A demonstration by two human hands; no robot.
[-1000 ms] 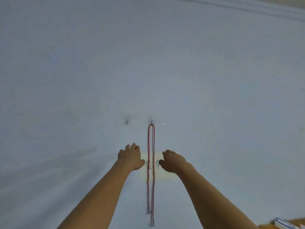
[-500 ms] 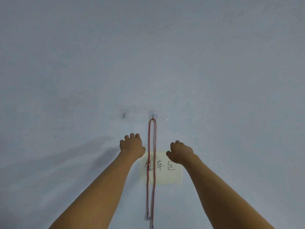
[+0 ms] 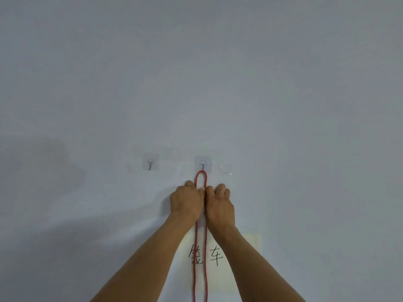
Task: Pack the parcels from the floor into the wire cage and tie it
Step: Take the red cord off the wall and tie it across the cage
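Red rope [image 3: 205,267] hung doubled from the right wall hook [image 3: 203,165], both strands running off the bottom edge. Left hand [image 3: 186,200] and right hand [image 3: 219,203] met knuckle to knuckle just below the loop, fingers curled round a strand each; fingertips hidden. Paper sign [image 3: 237,258] partly covered by the forearms. Second hook [image 3: 150,164] bare.

- A thin red rope [image 3: 201,269] hung doubled from a small wall hook just below the frame's centre, its loop on top.
- Its two strands ran straight down, close together, to the bottom edge, partly hidden at mid-height.
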